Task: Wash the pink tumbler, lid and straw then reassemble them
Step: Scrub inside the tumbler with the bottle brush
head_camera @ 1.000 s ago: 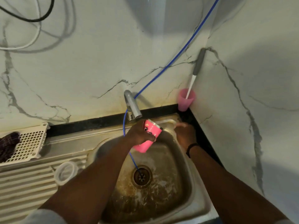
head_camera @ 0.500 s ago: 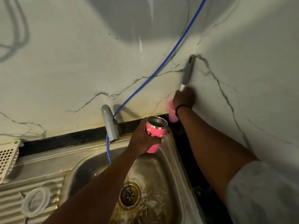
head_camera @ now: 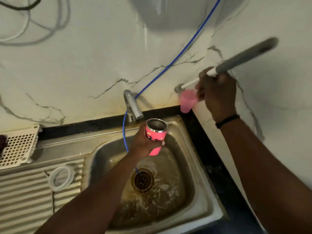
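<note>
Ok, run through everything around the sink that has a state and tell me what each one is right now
pink tumbler: lid off, upright, gripped by left hand over sink
bottle brush: gripped by right hand, head just above pink cup
pink cup: upright in the corner
clear lid: flat on drainboard
tap: no water visible

Steel, plastic and marble at the sink

Tumbler: glossy pink outside, bare metal inside. Sink: dull, stained steel. Wall: smooth veined marble. Basket: white plastic.
</note>
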